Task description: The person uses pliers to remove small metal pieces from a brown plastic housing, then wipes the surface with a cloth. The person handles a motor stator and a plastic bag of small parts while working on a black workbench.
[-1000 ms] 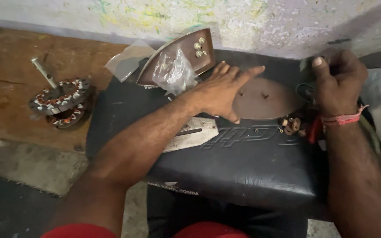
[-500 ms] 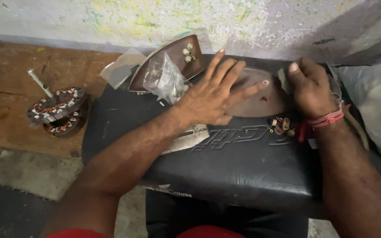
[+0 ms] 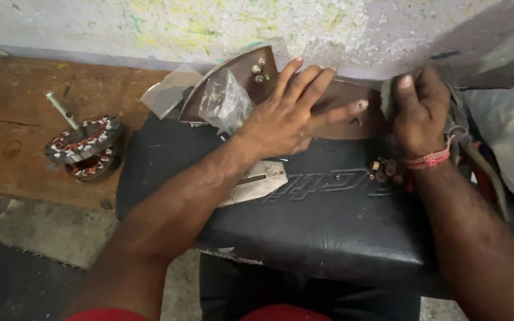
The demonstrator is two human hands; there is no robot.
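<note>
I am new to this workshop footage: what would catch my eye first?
The left hand lies spread on a brown, pointed metal iron soleplate atop a black padded seat, while the right hand pinches its end. On the wooden bench at left stands a round copper-wound motor core.

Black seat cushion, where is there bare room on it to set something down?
The black seat cushion is bare along its near part, between the left forearm and the right forearm, below the small brass screws. Its far edge is crowded: the left hand presses on the brown iron plate, the right hand grips its end, and the silver plate lies under the left wrist.
</note>
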